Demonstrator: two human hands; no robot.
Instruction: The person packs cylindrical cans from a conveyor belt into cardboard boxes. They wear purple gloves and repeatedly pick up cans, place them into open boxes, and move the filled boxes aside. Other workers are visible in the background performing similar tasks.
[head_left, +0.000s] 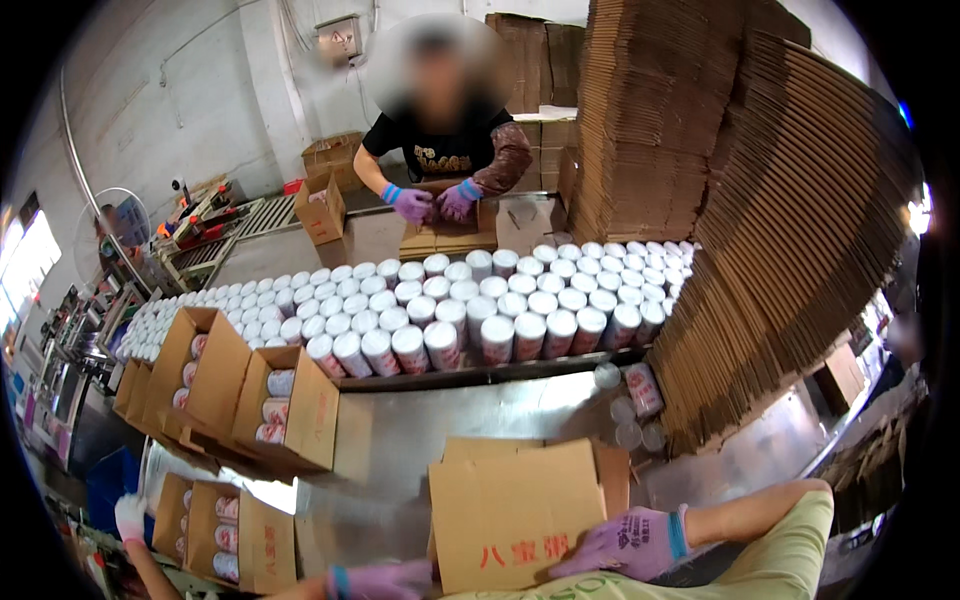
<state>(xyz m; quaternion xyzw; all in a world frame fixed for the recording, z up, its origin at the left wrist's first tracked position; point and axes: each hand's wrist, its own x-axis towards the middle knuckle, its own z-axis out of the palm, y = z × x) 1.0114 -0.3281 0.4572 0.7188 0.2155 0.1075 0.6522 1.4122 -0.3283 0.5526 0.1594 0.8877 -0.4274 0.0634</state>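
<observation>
A cardboard carton (517, 510) with red printing stands before me at the near edge of the metal table. My right hand (619, 544), in a purple knit glove with a blue cuff, grips its lower right side, with the fingers over the printed panel. My left hand (386, 581), gloved alike, is blurred at the carton's lower left edge. Whether it touches the cardboard I cannot tell. The inside of this carton is hidden from view. Beyond it, rows of upright cans (457, 311) with white tops fill a long tray.
Open cartons (289, 405) holding cans on their sides stand at left. A white-gloved hand (131, 517) of another person is beside a nearer carton (270, 540). Flattened cardboard (795, 225) towers at right, near clear plastic lids (628, 435) and a lying can (643, 390). A co-worker (450, 150) handles cardboard opposite.
</observation>
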